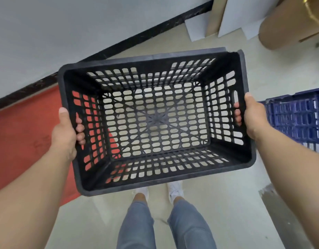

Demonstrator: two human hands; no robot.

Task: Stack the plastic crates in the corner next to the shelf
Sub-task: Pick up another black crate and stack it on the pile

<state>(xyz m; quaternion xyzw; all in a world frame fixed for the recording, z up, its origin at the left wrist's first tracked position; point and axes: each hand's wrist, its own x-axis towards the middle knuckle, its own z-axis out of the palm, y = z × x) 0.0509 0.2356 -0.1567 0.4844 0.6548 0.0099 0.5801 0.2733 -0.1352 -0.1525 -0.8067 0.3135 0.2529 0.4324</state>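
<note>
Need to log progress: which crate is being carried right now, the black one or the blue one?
The black crate: left hand and right hand grip its end handles. The blue crate sits untouched at the right.

One view only — a wide-angle camera worn on the person's head, looking steeply down past the chest toward the floor (218, 203). It sits close above the black crate (155, 184), which fills the middle of the frame, with both forearms entering from the lower corners. The wall (65, 33) crosses the top — straight lines bow near the edges.
</note>
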